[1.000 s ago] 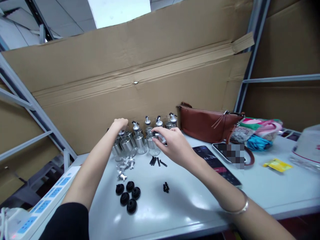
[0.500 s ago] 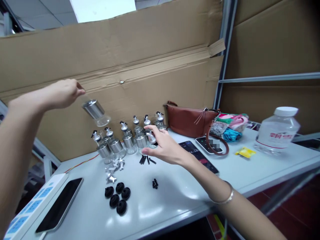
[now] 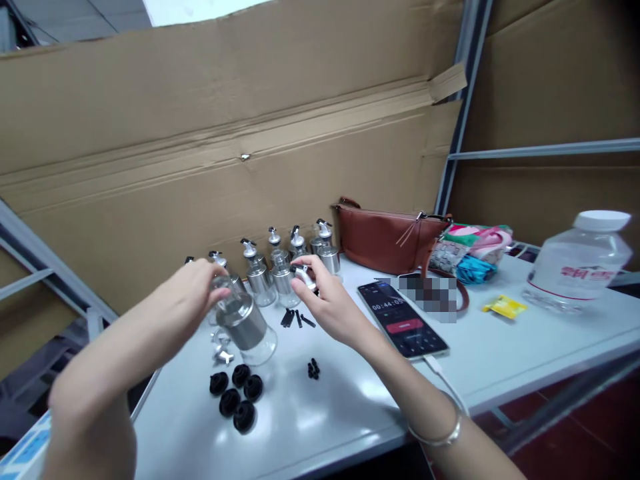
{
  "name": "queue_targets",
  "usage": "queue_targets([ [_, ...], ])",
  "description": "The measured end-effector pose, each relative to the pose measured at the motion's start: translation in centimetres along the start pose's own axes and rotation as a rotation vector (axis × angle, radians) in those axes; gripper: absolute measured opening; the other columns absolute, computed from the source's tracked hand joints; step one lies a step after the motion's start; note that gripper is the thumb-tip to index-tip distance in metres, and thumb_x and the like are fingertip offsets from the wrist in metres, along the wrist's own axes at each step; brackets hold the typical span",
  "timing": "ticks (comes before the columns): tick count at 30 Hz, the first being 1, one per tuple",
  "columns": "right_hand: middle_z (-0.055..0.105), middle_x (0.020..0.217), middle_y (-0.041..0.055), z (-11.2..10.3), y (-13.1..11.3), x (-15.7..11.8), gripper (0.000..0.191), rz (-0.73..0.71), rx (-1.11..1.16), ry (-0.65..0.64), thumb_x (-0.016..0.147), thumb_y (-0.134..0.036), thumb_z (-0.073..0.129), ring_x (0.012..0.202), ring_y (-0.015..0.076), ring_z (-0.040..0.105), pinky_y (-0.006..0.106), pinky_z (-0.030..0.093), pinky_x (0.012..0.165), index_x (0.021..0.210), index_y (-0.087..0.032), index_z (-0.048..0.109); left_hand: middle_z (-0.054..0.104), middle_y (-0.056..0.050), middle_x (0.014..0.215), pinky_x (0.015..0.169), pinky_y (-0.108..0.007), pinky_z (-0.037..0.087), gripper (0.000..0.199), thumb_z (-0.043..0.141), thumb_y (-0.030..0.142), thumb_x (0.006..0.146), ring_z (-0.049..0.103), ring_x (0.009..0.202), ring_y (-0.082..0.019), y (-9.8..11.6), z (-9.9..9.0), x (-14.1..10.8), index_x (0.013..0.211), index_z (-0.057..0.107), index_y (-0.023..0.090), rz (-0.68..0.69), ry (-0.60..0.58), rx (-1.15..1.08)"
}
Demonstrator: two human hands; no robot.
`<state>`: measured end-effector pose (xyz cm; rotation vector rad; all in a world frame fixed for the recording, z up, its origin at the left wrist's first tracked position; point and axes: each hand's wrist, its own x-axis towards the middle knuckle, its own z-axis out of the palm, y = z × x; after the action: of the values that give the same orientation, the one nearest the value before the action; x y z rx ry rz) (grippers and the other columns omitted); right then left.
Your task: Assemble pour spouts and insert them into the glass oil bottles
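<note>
My left hand [image 3: 197, 290] is closed round the neck of a glass bottle [image 3: 245, 325] with a silver metal sleeve. The bottle is tilted and has no spout that I can see; its neck is partly hidden by the fingers. My right hand [image 3: 333, 300] pinches a silver pourer spout [image 3: 304, 276] with a black lever between thumb and fingers. Behind both hands stand several sleeved bottles [image 3: 259, 283], most with pourer spouts on top. Small white plastic parts [image 3: 223, 355] lie partly behind the held bottle.
Several black round stoppers [image 3: 244, 415], small black pieces [image 3: 313, 369] and black strips [image 3: 287, 318] lie on the white table [image 3: 320, 427]. Rightward are a phone [image 3: 400, 320] with a cable, a brown handbag [image 3: 385, 240], a yellow packet [image 3: 505, 307] and a large water bottle [image 3: 577, 263]. Cardboard stands behind.
My left hand has brought the bottle down and to the right, from above the row to in front of it, nearer my right hand. My right hand has drawn slightly closer with the spout.
</note>
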<state>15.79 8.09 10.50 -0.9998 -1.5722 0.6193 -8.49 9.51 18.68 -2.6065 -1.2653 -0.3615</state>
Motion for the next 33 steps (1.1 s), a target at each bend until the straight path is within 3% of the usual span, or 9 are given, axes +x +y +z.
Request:
queue_targets([
  [5,0.051,0.075,-0.0020,2.2,-0.4,1.5,0.017,-0.074,0.208,0.018,0.091,-0.038,0.042,0.068,0.0136,0.048,0.028,0.038,0.067,0.094,-0.021,0.044,0.057,-0.007,0.097,0.076,-0.033,0.044,0.035,0.030,0.046,0.097,0.054,0.086,-0.019,2.0,2.5,0.1,0.104,0.052,0.021,0.069,-0.076,-0.059],
  [10,0.049,0.079,-0.0006,3.8,0.2,3.1,0.020,-0.099,0.429,-0.037,0.088,-0.042,0.046,0.074,0.0134,0.049,0.027,0.041,0.070,0.088,-0.022,0.046,0.056,-0.006,0.095,0.075,-0.033,0.042,0.034,0.028,0.044,0.098,0.051,0.084,-0.019,3.5,3.6,0.3,0.096,0.051,0.019,0.051,-0.176,-0.115],
  [17,0.048,0.080,-0.0004,4.2,1.0,3.5,0.021,-0.157,0.400,0.020,0.085,-0.042,0.051,0.072,0.0125,0.048,0.025,0.042,0.067,0.087,-0.021,0.050,0.057,-0.004,0.087,0.067,-0.031,0.041,0.032,0.039,0.049,0.092,0.050,0.073,-0.017,2.8,4.3,2.1,0.095,0.048,0.019,-0.081,-0.252,-0.315],
  [25,0.053,0.082,0.0010,4.5,1.2,3.0,0.014,-0.277,0.239,0.052,0.088,-0.034,0.054,0.076,0.0145,0.051,0.027,0.041,0.071,0.087,-0.020,0.057,0.052,-0.001,0.077,0.061,-0.027,0.037,0.032,0.055,0.044,0.081,0.048,0.070,-0.015,0.2,7.4,4.4,0.098,0.050,0.017,0.020,-0.416,-0.761],
  [33,0.057,0.085,0.0024,4.5,1.9,3.1,0.017,-0.206,0.073,-0.065,0.089,-0.035,0.051,0.080,0.0164,0.055,0.028,0.043,0.072,0.091,-0.020,0.058,0.041,0.004,0.068,0.058,-0.025,0.032,0.035,0.060,0.040,0.080,0.039,0.064,-0.012,0.1,7.6,4.4,0.105,0.053,0.018,0.048,-0.417,-0.821],
])
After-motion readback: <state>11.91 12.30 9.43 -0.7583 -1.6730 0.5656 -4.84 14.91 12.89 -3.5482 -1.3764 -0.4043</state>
